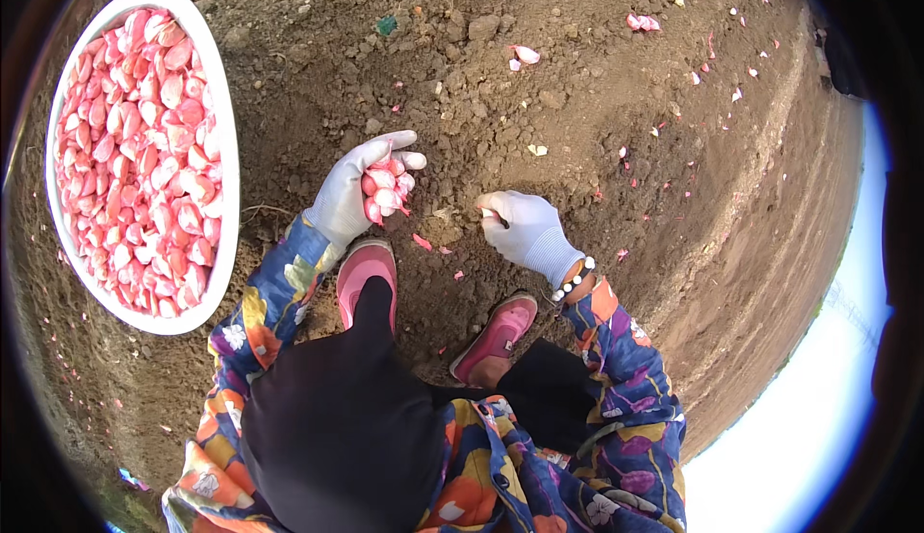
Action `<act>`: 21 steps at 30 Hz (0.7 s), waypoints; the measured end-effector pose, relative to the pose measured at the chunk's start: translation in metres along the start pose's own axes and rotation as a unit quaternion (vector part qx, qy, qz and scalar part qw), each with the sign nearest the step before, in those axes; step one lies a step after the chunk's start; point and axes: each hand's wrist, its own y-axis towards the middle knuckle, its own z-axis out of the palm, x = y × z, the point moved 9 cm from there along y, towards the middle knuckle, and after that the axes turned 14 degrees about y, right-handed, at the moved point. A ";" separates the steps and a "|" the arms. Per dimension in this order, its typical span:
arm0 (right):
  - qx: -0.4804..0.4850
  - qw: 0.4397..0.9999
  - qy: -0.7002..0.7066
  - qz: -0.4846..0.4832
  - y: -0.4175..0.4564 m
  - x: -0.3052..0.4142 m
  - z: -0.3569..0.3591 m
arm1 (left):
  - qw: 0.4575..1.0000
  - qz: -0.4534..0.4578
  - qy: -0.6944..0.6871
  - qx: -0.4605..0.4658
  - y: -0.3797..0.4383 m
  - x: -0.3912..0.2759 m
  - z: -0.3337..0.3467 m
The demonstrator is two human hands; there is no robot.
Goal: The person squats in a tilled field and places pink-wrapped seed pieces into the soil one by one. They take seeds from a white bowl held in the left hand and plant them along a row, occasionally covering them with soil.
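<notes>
My left hand (346, 187), in a pale knitted glove, cups several pink garlic cloves (386, 185) above the soil, left of centre. To its right my right hand (523, 226), in a matching glove, has its fingers closed on a single garlic clove (490, 213); only part of that clove shows between the fingertips. A white oval basin (232, 165) stands on the ground at the left, filled with pink-skinned garlic cloves (144, 150). Loose brown soil (447, 237) lies beneath and between both hands.
My pink shoes (367, 273) stand on the soil just below the hands. Clove pieces and bits of pink skin (421, 242) are scattered about, with more cloves (642, 23) at the upper right. A green scrap (386, 25) lies near the top. Furrowed field stretches along the right.
</notes>
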 end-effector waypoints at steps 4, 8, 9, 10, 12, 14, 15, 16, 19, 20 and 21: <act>-0.147 0.989 -0.019 0.000 0.051 -0.012 -0.022 | 0.999 0.013 -0.028 0.009 0.006 -0.002 -0.003; -0.048 0.988 -0.147 0.009 0.064 0.011 0.024 | 0.999 0.005 -0.028 0.036 0.003 -0.010 0.005; -0.012 0.985 -0.170 -0.014 0.057 0.013 0.031 | 0.999 0.002 -0.019 0.037 0.004 -0.010 0.004; 0.003 0.982 -0.186 -0.017 0.048 0.015 0.038 | 0.999 -0.001 -0.010 0.038 0.005 -0.010 0.004; 0.027 0.976 -0.201 -0.076 0.032 0.032 0.057 | 1.000 0.000 0.001 0.025 0.004 -0.009 -0.006; 0.050 0.968 -0.232 -0.087 0.023 0.035 0.072 | 1.000 0.000 0.004 0.015 0.000 -0.011 -0.016; 0.076 0.965 -0.236 -0.082 0.013 0.032 0.075 | 1.000 -0.002 0.002 0.016 0.000 -0.008 -0.016; 0.086 0.972 -0.214 -0.053 0.006 0.024 0.076 | 1.000 -0.004 0.000 0.016 -0.001 -0.006 -0.017; 0.013 0.991 -0.132 0.023 -0.005 0.006 0.045 | 1.000 -0.013 0.005 0.005 -0.009 -0.001 -0.024; -0.049 0.995 -0.079 0.024 -0.001 0.001 0.031 | 1.000 -0.017 0.008 0.000 -0.012 0.001 -0.027; -0.114 0.993 -0.042 -0.004 0.010 0.009 0.019 | 1.000 -0.018 -0.001 -0.004 -0.016 0.003 -0.033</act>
